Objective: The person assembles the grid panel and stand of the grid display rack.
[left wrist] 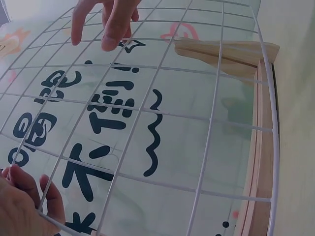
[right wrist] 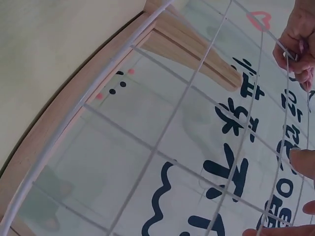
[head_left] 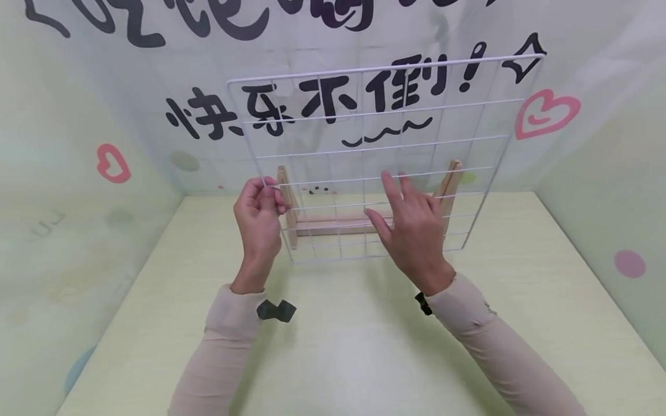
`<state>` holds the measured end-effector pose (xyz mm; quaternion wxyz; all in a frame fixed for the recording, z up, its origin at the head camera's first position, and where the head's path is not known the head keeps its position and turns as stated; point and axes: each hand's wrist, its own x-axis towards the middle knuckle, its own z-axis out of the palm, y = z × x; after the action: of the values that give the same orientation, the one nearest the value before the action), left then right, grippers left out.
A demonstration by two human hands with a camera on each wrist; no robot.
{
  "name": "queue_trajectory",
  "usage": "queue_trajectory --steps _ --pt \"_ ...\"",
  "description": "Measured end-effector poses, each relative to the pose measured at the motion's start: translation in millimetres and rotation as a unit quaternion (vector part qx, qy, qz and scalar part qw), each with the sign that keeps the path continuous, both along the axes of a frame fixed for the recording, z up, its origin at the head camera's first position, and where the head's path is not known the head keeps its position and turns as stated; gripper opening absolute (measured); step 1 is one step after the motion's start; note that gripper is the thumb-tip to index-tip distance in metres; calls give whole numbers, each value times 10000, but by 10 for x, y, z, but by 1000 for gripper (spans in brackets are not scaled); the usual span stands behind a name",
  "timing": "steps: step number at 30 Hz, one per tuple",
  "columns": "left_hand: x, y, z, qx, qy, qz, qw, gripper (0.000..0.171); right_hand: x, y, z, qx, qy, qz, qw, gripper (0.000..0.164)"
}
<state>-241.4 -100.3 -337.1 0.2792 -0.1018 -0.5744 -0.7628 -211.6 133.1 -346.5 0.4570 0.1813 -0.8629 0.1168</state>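
Beige fabric sleeves (head_left: 218,346) sit nearest in the head view. Left hand (head_left: 257,219) pinches the left edge of a white rectangular wire grid panel (head_left: 363,178); right hand (head_left: 413,231) spread, fingers extended at the mesh, gripping nothing. Grid stands tilted over the pale yellow-green desk (head_left: 333,352), in front of a pale wooden stand with two uprights and a crossbar (head_left: 338,227).

Left wrist view: left fingers curled round the edge wire; one long side runs along the crossbar. Seating unclear.

Right wrist view: right thumb and fingers apart; contact unclear. Grid probably light, stiff, smooth-coated, might pivot from one-sided hold; best gripped by both side rods.
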Motion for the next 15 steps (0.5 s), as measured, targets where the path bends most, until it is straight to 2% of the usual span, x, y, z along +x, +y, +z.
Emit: queue_trajectory --steps 7,15 --pt "6 26 58 20 87 -138 9999 14 -64 -94 25 54 106 -67 9999 66" --pt "29 -23 82 2 13 -227 9997 14 -104 -158 -2 134 318 -398 9986 62"
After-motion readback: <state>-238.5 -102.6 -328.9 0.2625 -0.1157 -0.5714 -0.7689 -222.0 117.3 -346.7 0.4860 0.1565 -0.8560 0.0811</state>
